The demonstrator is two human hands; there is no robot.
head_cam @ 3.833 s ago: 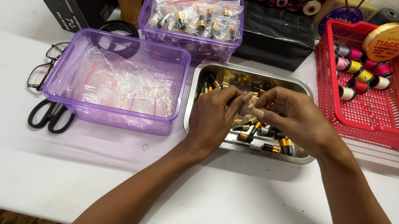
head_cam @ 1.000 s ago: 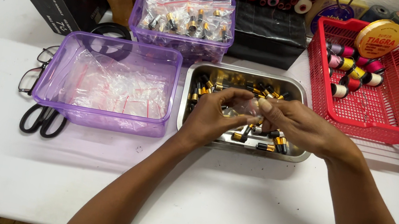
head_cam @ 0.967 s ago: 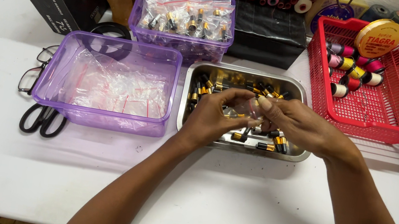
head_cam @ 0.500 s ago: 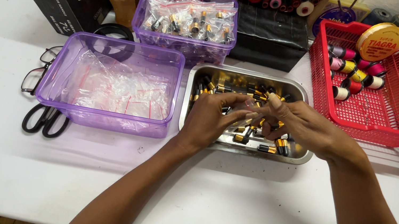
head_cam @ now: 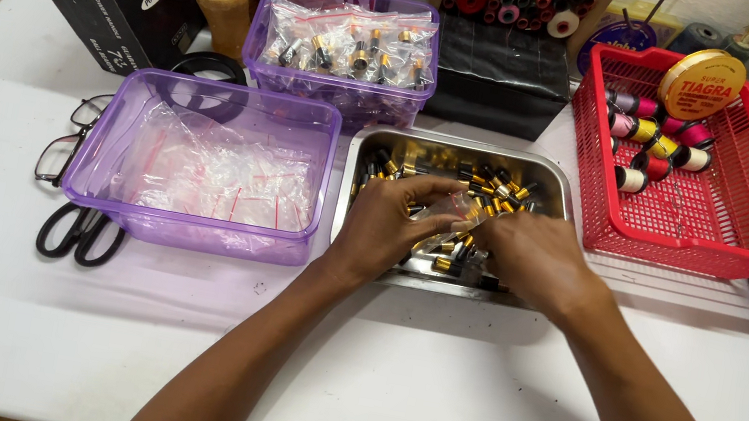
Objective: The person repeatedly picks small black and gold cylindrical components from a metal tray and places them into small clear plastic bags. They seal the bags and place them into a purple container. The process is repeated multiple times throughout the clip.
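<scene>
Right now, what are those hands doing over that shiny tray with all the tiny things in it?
A person's left hand and right hand meet over the rectangular steel tray of small black-and-gold metal pieces. Between the fingers they hold a small clear plastic bag. Left of the tray stands a purple plastic tub of empty clear bags; behind it, a second purple tub of filled bags. A red plastic basket with thread spools sits to the right.
</scene>
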